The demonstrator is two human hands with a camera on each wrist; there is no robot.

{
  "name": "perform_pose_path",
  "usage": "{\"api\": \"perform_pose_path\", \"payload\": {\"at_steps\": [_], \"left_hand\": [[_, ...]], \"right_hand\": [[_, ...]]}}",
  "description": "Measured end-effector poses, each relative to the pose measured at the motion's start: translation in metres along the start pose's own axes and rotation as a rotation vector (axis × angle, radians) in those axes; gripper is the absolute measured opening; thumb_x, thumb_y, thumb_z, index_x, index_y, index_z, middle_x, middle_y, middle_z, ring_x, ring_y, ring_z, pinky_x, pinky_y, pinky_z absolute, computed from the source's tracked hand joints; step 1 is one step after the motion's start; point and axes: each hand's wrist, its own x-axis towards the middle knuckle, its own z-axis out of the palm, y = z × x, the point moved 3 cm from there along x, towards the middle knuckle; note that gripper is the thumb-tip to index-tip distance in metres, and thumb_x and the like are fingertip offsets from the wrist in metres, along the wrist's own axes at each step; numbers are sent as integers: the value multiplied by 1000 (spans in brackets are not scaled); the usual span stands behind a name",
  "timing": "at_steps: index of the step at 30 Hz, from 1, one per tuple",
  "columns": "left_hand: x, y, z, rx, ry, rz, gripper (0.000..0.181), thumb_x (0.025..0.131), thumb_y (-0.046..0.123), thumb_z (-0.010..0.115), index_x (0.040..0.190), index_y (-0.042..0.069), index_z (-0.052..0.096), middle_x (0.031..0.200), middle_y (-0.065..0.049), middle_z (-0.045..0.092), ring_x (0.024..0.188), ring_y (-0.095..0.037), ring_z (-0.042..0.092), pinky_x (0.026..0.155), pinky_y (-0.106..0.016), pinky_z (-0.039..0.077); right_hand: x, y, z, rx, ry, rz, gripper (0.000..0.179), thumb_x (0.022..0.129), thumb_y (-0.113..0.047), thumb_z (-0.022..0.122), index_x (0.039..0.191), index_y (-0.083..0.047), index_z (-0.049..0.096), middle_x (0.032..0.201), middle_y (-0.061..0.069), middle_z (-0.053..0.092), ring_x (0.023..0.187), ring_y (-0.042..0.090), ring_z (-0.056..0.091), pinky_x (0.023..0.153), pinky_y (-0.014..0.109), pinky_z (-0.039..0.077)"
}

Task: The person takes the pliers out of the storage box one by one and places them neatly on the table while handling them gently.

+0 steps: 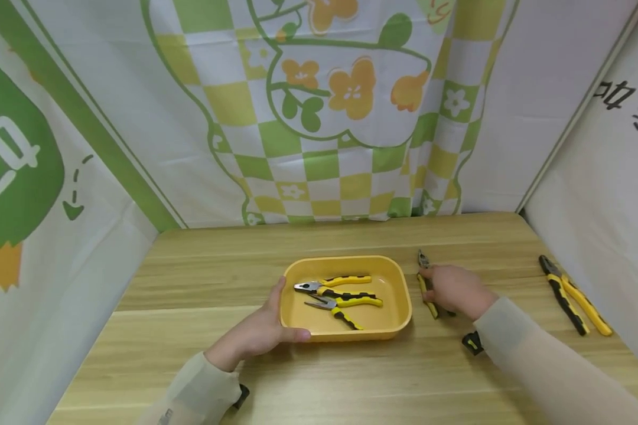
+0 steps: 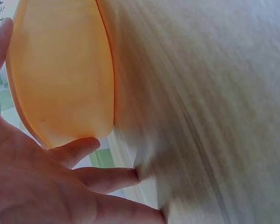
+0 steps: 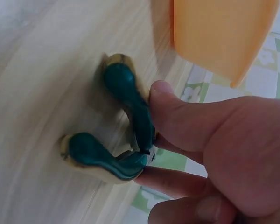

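A yellow plastic box (image 1: 345, 337) stands mid-table. My left hand (image 1: 260, 330) steadies its left end, thumb at the front rim and index finger at the side. In the left wrist view, the other fingers are straight and spread, their tips down at the table beside the box wall (image 2: 60, 70). Inside lie combination pliers (image 1: 351, 280) and needle-nose pliers (image 1: 360, 301). Right of the box, my right hand (image 1: 459, 289) pinches small pliers (image 1: 432, 310) between thumb and fingers. Their handles (image 3: 126, 86) are spread and look dark green in the right wrist view; the hand partly covers them.
Larger yellow-and-black pliers (image 1: 569, 292) lie at the table's right side. Wooden tabletop (image 1: 202, 283) extends around the box. A checked, flower-printed cloth (image 1: 329, 171) hangs behind the table, and printed white panels (image 1: 590, 195) stand at both sides.
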Motion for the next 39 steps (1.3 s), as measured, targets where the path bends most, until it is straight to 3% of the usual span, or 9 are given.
{"api": "perform_pose_path", "payload": {"at_steps": [5,13,33,39], "left_hand": [[2,0,0,12,-7,-3,135,70,52,87,160,15,-7,153,-32,30,132,-41,42,108,-56,30],[3,-1,-1,0,-4,12,134,71,50,88,160,13,-5,151,-33,32,132,-40,42,108,-56,30],[3,2,1,28,-4,14,132,72,51,87,161,15,-4,151,-32,33,131,-42,43,107,-57,31],[1,1,0,11,-4,10,132,72,50,87,161,15,-5,151,-33,32,131,-42,43,107,-57,32]], "right_hand": [[-10,12,0,20,-14,11,62,92,-25,73,142,4,51,140,32,47,124,50,48,98,59,42],[-28,35,-2,-25,-17,24,61,92,-21,73,141,7,51,137,37,46,116,52,53,91,59,46],[-68,106,1,-64,-20,107,63,89,-23,75,136,12,52,134,37,49,111,53,55,82,60,48],[-74,124,-1,-80,7,112,63,87,-21,77,133,15,53,129,38,53,101,51,60,79,59,50]]}}
